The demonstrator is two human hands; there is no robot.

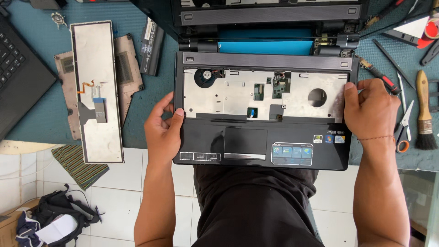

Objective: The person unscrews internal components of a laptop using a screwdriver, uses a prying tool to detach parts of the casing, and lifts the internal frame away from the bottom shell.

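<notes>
An open black laptop lies on the blue-green table in front of me, its keyboard taken out so the silver metal tray and a round fan opening show. My left hand grips the laptop's left edge, thumb resting on the palm rest corner. My right hand holds the right edge, thumb hooked over the upper right corner of the tray. The removed keyboard lies face down at the left with its ribbon cable on top.
A brown bottom cover and a black battery lie by the keyboard. Another laptop sits far left. Screwdrivers, scissors and a brush lie right. A dark bag rests on the tiled floor.
</notes>
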